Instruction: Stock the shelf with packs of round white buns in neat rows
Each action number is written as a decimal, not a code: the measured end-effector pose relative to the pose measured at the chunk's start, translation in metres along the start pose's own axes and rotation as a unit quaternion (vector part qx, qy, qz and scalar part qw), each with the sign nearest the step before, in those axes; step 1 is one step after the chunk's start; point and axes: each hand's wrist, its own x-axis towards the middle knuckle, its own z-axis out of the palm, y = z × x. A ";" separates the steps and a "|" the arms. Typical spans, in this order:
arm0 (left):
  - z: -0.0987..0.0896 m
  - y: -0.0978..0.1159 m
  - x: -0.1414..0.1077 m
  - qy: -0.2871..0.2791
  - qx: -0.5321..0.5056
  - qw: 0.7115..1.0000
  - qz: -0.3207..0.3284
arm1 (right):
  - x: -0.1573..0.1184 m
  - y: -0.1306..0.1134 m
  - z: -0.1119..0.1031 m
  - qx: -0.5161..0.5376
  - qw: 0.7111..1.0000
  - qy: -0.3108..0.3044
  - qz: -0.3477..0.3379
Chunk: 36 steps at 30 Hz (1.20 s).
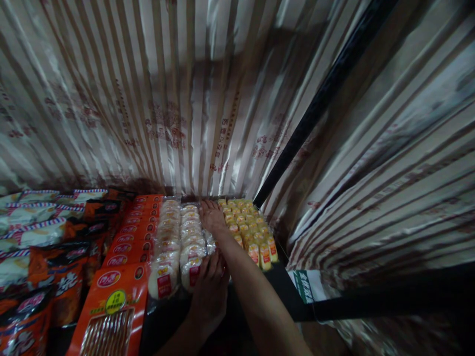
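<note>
On a dark shelf [274, 291] stand rows of packaged snacks. My left hand [210, 277] is at the front end of a row of clear-wrapped packs [211, 242], its fingers bent against the front pack, most of which it hides. Farther back, my right hand [212, 217] lies over the back of that same row with its fingers spread. Left of my hands are two rows of round, white wrapped cakes [191, 262] with red labels. Close by on the right are small yellow wrapped cakes [256, 230] in several rows.
Orange flat packs [122, 301] stand in a row to the left, with orange-black bags [69, 282] and white bags [33, 232] beyond. Pleated printed curtains [174, 99] hang behind and at right. A dark pole [311, 118] slants down to the back corner.
</note>
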 end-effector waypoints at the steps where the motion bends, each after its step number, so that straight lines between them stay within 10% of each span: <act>1: -0.001 0.000 0.000 -0.004 -0.001 1.000 -0.001 | 0.000 0.000 0.000 0.000 1.000 -0.005 0.004; 13: -0.015 -0.001 0.004 -0.009 -0.003 1.000 0.008 | 0.015 0.005 -0.014 0.035 0.995 -0.095 0.013; 36: -0.015 0.000 0.003 -0.004 -0.003 1.000 0.013 | -0.001 0.005 -0.003 0.015 0.998 -0.052 0.010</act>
